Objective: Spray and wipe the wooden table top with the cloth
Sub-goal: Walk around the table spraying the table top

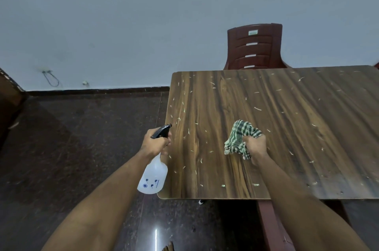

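The left hand (156, 142) is gripping the neck of a translucent spray bottle (152, 176), fingers wrapped under its black trigger head (162, 131), which is pointing toward one o'clock over the left edge of the wooden table top (287, 138). The bottle's body is hanging down beside that edge, above the dark floor (82, 148). The right hand (255, 146) is bunching a green-and-white checked cloth (239, 138) in a closed fist; the cloth is spilling out toward ten o'clock from the knuckles and seems to be resting on the wood, though contact is hard to judge from this angle. The two hands are sitting well apart, bottle at nine o'clock of the cloth. Pale scraps (257, 108) (thin, straw-like bits) are lying scattered across the whole surface. A reddish-brown plastic chair (255, 47) is standing at the table's far edge, at twelve o'clock, against the pale wall (123, 15).
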